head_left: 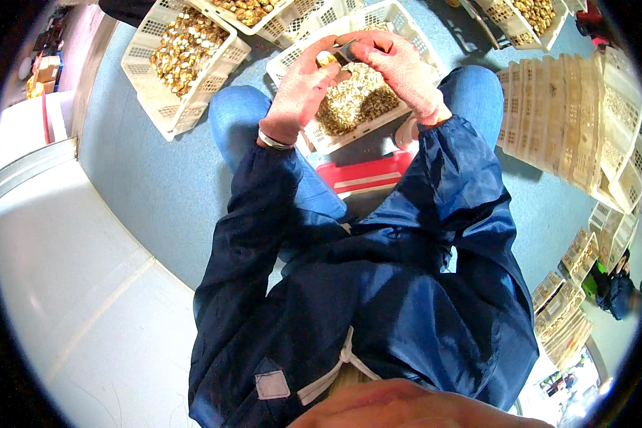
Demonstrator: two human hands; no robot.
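Note:
My left hand (301, 89), in a pink work glove, is closed on a small pale yellow-brown piece that looks like a mushroom (325, 58). Opposite it, my right hand (399, 68), gloved alike, pinches a small dark metal blade (347, 51) whose tip points toward the left fingers. Both hands are raised over a white plastic crate (326, 145) between my knees. Inside the crate lies a heap of small whitish and brown pieces (353, 103), partly covered by the hands.
Crates of yellow-brown mushroom-like pieces (185, 53) stand at the far left and far right. Tall stacks of nested white crates (549, 118) rise at the right. A red and white box (364, 173) sits between my legs. Another person (615, 292) is at the right edge.

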